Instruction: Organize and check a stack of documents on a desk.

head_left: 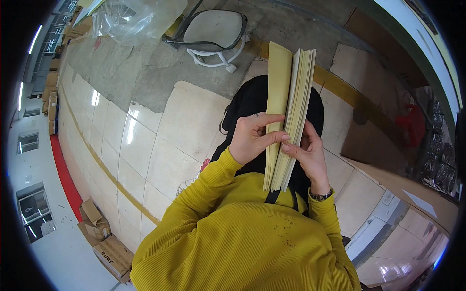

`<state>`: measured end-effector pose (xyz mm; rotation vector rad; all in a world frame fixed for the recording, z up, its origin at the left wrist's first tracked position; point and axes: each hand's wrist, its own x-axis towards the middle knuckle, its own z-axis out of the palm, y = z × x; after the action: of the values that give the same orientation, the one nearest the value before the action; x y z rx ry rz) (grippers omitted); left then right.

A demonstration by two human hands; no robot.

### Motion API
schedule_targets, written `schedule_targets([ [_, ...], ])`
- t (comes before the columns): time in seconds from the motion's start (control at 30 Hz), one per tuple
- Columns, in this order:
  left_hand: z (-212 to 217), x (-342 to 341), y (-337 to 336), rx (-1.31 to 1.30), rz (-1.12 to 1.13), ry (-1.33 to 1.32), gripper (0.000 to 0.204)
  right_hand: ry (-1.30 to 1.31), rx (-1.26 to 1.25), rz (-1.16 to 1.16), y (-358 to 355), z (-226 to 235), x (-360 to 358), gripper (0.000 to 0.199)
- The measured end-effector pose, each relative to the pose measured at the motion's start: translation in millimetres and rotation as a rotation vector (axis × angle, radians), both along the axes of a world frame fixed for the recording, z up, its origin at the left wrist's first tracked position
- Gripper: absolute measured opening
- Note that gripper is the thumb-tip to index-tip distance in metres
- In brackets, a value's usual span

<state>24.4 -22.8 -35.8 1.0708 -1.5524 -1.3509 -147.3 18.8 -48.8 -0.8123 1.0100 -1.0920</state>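
A thick stack of pale yellow paper sheets (pixel 302 92) stands on edge over my lap, its long edges facing up. Along its left side a wider yellow sheet or cover (pixel 279 72) leans away, leaving a narrow gap. My left hand (pixel 255 137) reaches over this cover, thumb and index finger closed at its upper edge beside the gap. From the right, my right hand (pixel 310 154) grips the stack, with the thumb on the sheet edges and the fingers partly hidden behind. Whether the papers are bound together I cannot tell.
Ahead stands a grey-seated chair (pixel 213 30) with a white base, beside clear plastic sheeting (pixel 131 19). Cardboard boxes (pixel 112 254) line the left wall. To the right are a cardboard panel (pixel 412 186), a red plastic object (pixel 411 123) and dark wrapped bundles (pixel 439 155).
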Motion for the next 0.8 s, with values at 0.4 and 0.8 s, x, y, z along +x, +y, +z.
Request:
schedule_targets([
  [0.4,-3.6,3.6,-3.1,0.041,-0.039,0.052,0.029,-0.005,0.011,0.008,-1.7,-0.5,-0.6,0.088],
  [0.8,2.4,-5.9,10.4,0.023,0.236,-0.11,0.01,0.008,0.011,0.021,-1.9,0.6,-0.4,0.083],
])
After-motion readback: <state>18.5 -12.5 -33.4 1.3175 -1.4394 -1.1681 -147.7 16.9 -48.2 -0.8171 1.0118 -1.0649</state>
